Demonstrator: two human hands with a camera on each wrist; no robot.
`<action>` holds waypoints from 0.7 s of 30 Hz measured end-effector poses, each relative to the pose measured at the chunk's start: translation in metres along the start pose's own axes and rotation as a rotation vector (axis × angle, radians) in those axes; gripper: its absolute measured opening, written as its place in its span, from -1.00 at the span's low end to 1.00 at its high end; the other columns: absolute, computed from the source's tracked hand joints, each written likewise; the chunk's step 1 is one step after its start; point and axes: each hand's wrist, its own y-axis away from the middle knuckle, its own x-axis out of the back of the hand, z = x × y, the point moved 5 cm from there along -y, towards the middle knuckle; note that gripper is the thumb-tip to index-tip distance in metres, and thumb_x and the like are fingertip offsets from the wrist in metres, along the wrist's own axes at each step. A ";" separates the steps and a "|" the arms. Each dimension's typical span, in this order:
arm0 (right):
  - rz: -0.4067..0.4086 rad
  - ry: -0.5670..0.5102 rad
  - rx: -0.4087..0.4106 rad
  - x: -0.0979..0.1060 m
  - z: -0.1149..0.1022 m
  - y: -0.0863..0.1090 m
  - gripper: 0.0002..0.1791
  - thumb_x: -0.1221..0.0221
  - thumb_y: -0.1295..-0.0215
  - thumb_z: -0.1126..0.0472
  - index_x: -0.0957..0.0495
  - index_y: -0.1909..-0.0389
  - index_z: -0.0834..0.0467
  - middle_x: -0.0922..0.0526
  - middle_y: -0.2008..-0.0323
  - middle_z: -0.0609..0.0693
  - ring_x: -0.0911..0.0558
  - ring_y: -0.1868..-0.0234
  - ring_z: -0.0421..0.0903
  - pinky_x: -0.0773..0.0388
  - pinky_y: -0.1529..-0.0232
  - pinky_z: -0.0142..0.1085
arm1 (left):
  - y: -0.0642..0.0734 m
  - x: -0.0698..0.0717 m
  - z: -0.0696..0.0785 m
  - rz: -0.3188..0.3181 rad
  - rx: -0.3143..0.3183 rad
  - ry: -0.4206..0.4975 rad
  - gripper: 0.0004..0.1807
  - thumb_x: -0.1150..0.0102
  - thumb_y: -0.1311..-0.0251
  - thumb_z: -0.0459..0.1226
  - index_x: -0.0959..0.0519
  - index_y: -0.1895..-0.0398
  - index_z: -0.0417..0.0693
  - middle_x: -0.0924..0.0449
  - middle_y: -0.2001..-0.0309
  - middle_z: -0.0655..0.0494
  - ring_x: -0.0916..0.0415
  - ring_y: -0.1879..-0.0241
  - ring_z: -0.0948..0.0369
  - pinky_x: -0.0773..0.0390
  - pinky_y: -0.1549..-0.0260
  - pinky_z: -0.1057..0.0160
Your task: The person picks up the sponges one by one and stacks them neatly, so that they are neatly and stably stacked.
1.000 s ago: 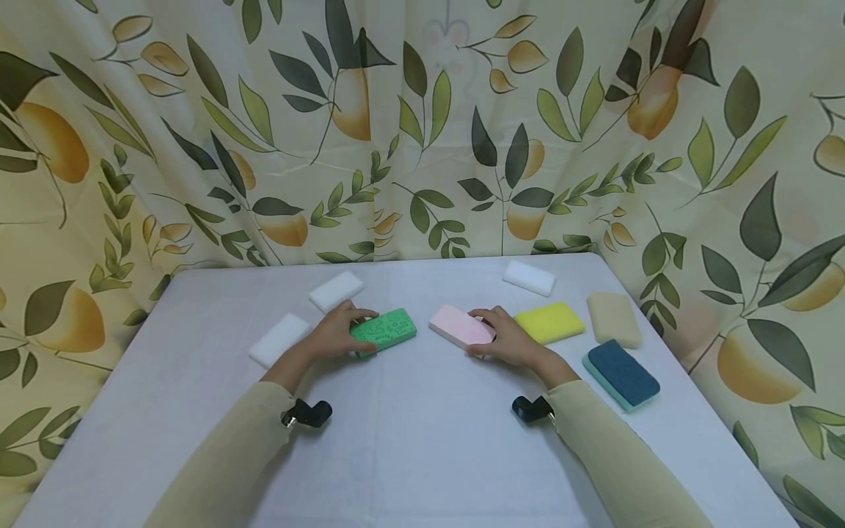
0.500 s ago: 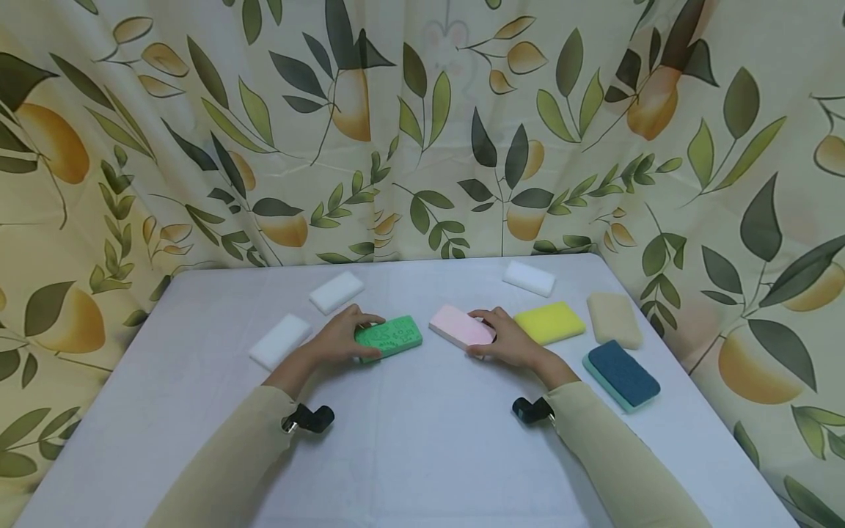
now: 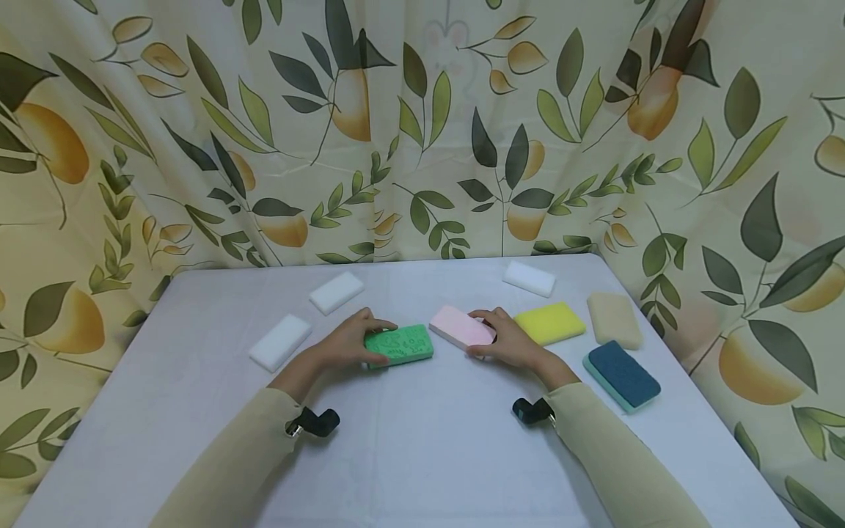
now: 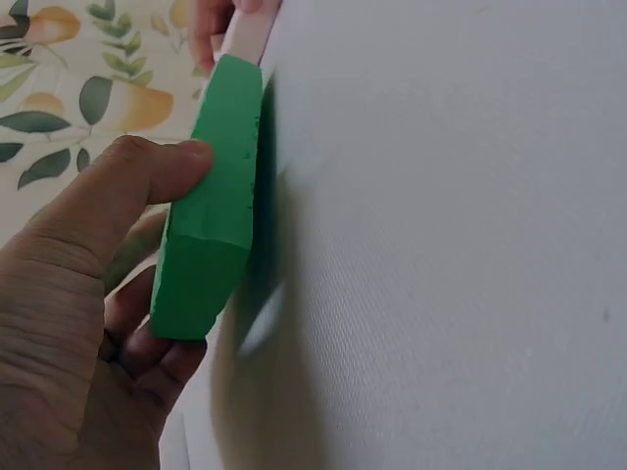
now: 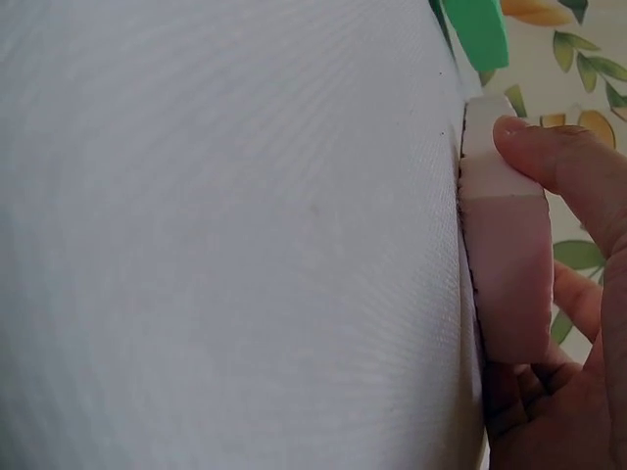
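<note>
My left hand grips the near left end of a green sponge, thumb on one long side and fingers on the other. A shadowed gap in the left wrist view puts the green sponge slightly off the cloth. Just to its right, a pale pink sponge lies on the table. My right hand pinches that block's right end between thumb and fingers. Between the two sponges' facing ends there is little space in the head view. In the right wrist view the pink sponge sits against the cloth.
Two white sponges lie left of the hands. A third white block is at the back right. Beside the right hand are a yellow sponge, a beige sponge and a dark blue scouring sponge. A patterned curtain hangs behind.
My left hand has moved right and slightly nearer with the green sponge, which has turned a little and come close to the pink one. The right hand and pink sponge have stayed put.
</note>
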 end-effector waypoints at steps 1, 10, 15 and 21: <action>0.001 0.001 0.002 0.000 0.000 0.000 -0.13 -0.39 -0.06 -0.18 -0.32 -0.38 0.01 -0.39 0.00 0.12 -0.43 -0.07 0.06 -0.38 -0.14 0.01 | 0.000 -0.001 0.002 -0.004 -0.003 0.001 -0.28 -0.54 0.07 -0.09 -0.55 -0.25 0.08 -0.28 0.25 0.09 -0.27 0.19 0.20 -0.33 0.18 0.29; -0.002 0.002 -0.001 0.000 0.000 -0.001 -0.12 -0.40 -0.06 -0.19 -0.32 -0.39 0.00 -0.39 0.02 0.12 -0.43 -0.07 0.06 -0.38 -0.12 -0.01 | -0.003 -0.007 0.013 -0.027 -0.039 0.023 -0.30 -0.54 0.06 -0.13 -0.55 -0.25 0.07 -0.24 0.27 0.08 -0.24 0.21 0.19 -0.32 0.21 0.29; 0.001 -0.006 0.001 -0.001 0.001 -0.001 -0.13 -0.40 -0.06 -0.18 -0.32 -0.38 0.00 -0.39 0.03 0.10 -0.43 -0.07 0.05 -0.37 -0.12 -0.03 | -0.004 -0.012 0.018 -0.034 -0.055 0.017 -0.30 -0.55 0.07 -0.14 -0.56 -0.24 0.09 -0.24 0.27 0.09 -0.24 0.20 0.20 -0.33 0.19 0.31; 0.007 -0.001 0.014 -0.001 0.002 -0.001 -0.15 -0.39 -0.08 -0.16 -0.32 -0.38 0.01 -0.39 0.03 0.11 -0.44 -0.04 0.04 -0.37 -0.09 -0.04 | -0.006 -0.017 0.023 -0.045 -0.059 0.019 -0.29 -0.55 0.09 -0.16 -0.56 -0.24 0.14 -0.23 0.26 0.10 -0.25 0.18 0.21 -0.34 0.17 0.30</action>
